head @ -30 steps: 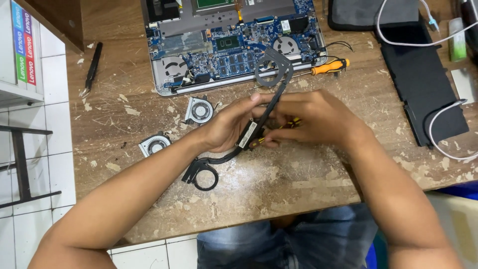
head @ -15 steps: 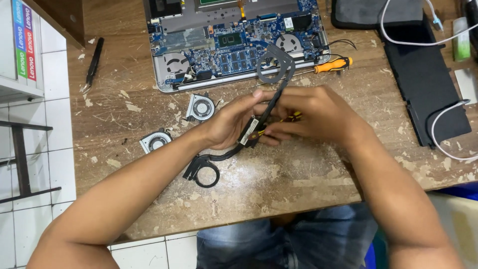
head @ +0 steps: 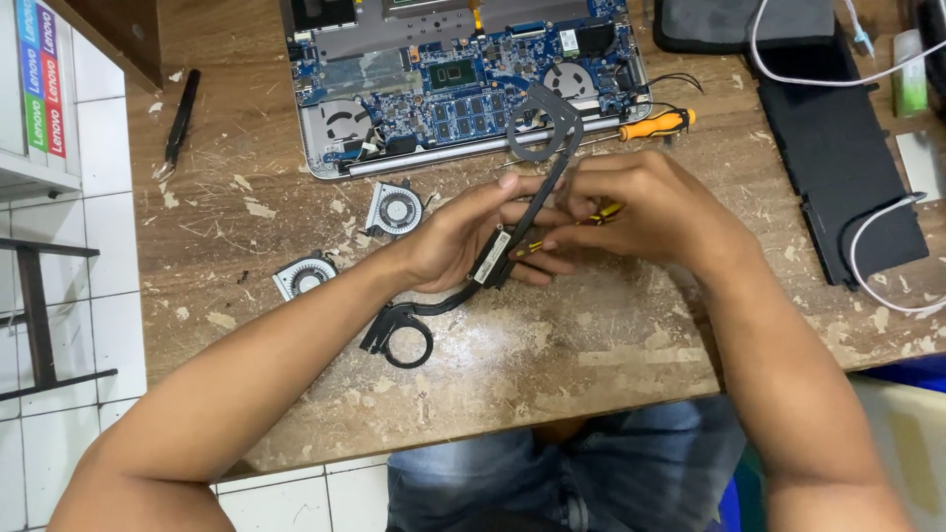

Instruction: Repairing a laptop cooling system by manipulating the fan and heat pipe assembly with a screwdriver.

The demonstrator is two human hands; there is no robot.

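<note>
Not much moved since a second ago: my left hand [head: 463, 241] and right hand [head: 641, 212] keep their fingers clamped on the black heatpipe assembly [head: 498, 251] mid-frame, so I'm mid-fiddle with it.

Black heat pipe [head: 512, 232] in both hands [head: 552, 227]

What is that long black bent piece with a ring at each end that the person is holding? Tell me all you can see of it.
The black piece is a thin, flat, metal-looking bar with an open ring at each end. It runs slantwise from its lower ring, resting on the worn wooden table, up to its upper ring, which shows in front of the opened laptop. A small white label sits at its middle. The left hand cradles the middle; the right hand works there with a small yellow-handled tool.
</note>
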